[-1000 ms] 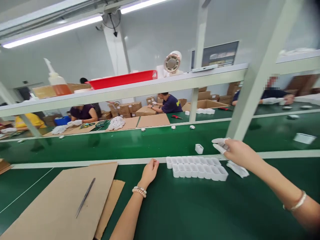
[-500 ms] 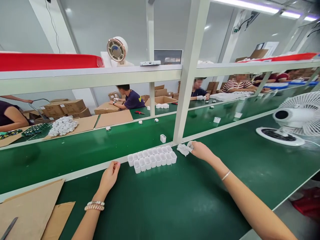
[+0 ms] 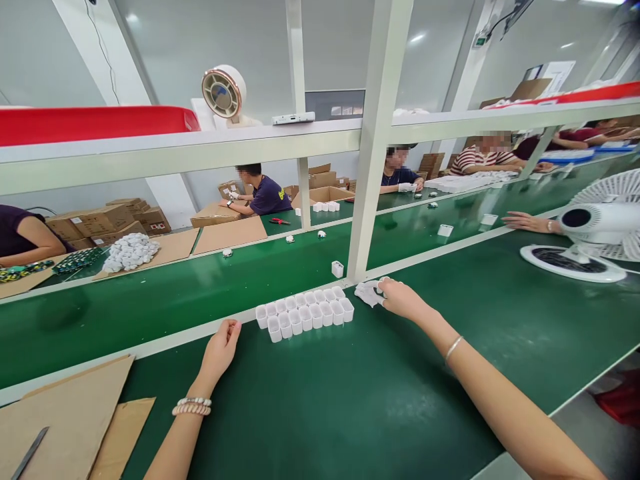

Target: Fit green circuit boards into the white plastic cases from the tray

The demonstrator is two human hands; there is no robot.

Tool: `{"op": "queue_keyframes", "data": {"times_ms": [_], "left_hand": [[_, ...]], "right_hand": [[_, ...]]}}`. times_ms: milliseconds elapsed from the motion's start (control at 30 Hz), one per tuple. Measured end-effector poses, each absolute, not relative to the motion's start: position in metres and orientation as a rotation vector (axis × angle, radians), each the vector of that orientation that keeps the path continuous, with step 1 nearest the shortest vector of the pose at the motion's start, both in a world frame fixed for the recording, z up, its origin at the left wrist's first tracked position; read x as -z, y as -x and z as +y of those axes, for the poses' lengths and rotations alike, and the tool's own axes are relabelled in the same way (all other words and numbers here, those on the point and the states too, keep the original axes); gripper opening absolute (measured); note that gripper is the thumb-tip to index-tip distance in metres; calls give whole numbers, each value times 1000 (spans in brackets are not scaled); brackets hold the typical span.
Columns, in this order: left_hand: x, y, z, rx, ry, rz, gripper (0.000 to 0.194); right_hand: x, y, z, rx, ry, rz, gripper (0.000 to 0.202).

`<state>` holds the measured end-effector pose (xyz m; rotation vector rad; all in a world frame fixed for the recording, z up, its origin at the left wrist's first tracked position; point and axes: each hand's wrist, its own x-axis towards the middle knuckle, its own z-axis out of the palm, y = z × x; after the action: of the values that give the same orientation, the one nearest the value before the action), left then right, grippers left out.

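My right hand [image 3: 397, 295] is closed on the edge of a crumpled white cloth [image 3: 367, 293], which lies on the green table beside the upright post. To its left stand two rows of small white open-topped cups [image 3: 306, 319], side by side along the table's back edge. My left hand [image 3: 221, 343] rests left of the cups, apart from them, its fingers curled together and nothing showing in them.
Behind the table edge runs a green conveyor [image 3: 150, 307] with a white box [image 3: 337, 269] near the post [image 3: 373, 153]. Cardboard sheets [image 3: 65, 420] with a blade [image 3: 30, 453] lie front left. A white fan [image 3: 583, 227] stands right, near another person's hand [image 3: 530, 222].
The white box and small parts on the conveyor have shifted right. Another person's hand has appeared beside the fan. My right hand has moved the cloth slightly; my left hand stays put.
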<state>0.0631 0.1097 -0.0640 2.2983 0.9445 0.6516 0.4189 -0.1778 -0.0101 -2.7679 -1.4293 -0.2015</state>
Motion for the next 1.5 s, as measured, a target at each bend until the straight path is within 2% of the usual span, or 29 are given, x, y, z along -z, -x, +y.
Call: {"op": "queue_keyframes", "data": {"times_ms": [667,1500], "left_hand": [[65,-61,110,-633,-2295,950,46],[66,-63,110,-597,-2275,959,45]], "right_hand": [[10,-410,-166,425,2854,-1534,23],[17,-419,-167,411,2858,-1445,18]]}}
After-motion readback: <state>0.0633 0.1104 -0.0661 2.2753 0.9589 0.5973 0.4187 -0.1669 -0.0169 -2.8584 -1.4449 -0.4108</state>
